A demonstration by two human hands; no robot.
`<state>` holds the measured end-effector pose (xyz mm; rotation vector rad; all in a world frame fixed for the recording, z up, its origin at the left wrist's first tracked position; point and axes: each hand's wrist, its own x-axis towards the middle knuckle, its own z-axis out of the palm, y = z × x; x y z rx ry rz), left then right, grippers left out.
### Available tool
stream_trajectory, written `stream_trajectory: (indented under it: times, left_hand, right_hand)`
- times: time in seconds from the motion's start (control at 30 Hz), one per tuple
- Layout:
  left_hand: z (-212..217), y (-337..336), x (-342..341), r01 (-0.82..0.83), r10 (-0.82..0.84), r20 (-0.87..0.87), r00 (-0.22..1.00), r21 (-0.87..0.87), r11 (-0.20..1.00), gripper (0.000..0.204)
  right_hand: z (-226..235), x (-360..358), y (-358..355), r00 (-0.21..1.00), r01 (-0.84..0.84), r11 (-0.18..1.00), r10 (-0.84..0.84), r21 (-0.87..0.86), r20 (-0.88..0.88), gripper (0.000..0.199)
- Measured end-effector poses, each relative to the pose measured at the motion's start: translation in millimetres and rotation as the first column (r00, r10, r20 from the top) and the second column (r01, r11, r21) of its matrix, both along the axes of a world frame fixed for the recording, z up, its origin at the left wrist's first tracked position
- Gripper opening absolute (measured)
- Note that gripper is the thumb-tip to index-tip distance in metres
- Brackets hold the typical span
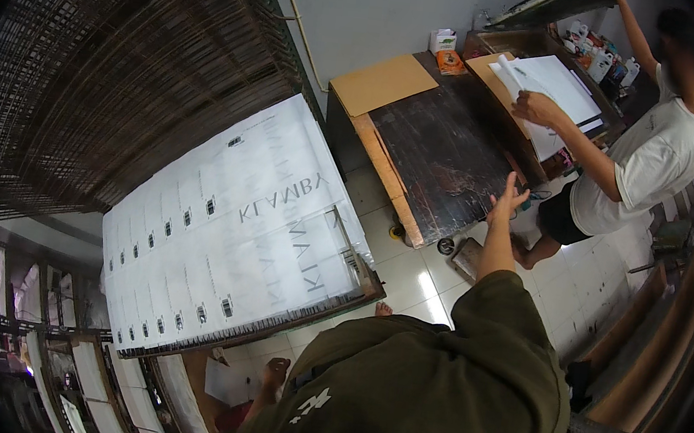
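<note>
My right hand [508,198] reaches forward with its fingers spread, holding nothing, near the front edge of a dark-topped table [446,155]. Low at my left side hangs my left hand [276,372]; it is small and in shadow, so its fingers cannot be made out clearly. White printed sheets [286,151] lie overlapping on a wire drying rack [254,338] to my left. Across the table, a person in a white shirt [645,155] lifts a hinged frame [555,3] with one hand and holds a curled white sheet [538,84] with the other.
More wire rack shelves [144,51] are tilted up at the far left. A brown board [384,88] lies on the table's far corner. Bottles [601,66] crowd behind the work station. Tall boards [645,358] lean at the right, and shelves of pale panels [85,375] stand lower left.
</note>
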<state>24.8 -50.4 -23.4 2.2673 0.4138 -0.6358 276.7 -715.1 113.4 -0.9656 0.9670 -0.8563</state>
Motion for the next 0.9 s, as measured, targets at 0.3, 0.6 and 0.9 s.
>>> stream_trajectory:
  times: [0.3, 0.6, 0.9]
  left_hand:
    - [6.5, -4.9, -0.3, 0.068, -0.065, 0.102, 0.993, -0.023, 0.997, 0.036]
    - [210.6, -97.4, 88.2, 0.165, -0.114, 0.159, 0.981, -0.353, 0.921, 0.030]
    - [356.2, -169.1, 247.5, -0.054, -0.049, -0.071, 0.996, -0.955, 0.291, 0.087]
  right_hand:
    - [-44.6, 15.1, -25.4, 0.971, -0.185, 0.980, 0.172, 0.069, 0.167, 0.042]
    - [115.2, 29.7, 88.3, 0.815, -0.456, 0.885, 0.459, -0.097, 0.354, 0.020]
    - [291.2, 9.8, 202.0, 0.438, -0.682, 0.612, 0.781, -0.400, 0.446, 0.042]
